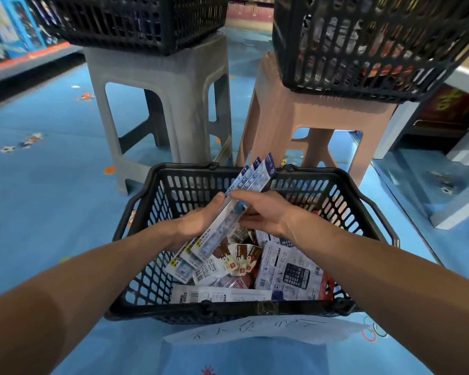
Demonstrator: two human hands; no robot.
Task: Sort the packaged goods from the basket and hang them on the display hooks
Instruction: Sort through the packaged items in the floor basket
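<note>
Fingers (241, 195) of left hand (198, 224) and right hand (264, 212) tight around blue packets (255, 177) above basket (255, 307)

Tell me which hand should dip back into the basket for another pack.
Right, probably. The left hand cradles the blue packs along their length; the right hand only pinches their edge, over goods in the basket.

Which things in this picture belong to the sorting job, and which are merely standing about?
Job in hand: left hand and right hand, both holding the long blue packs; floor basket; calculator pack and small brown packs inside it.

Standing about: grey stool; grey stool's basket; pink stool; pink stool's basket; handwritten note.
</note>
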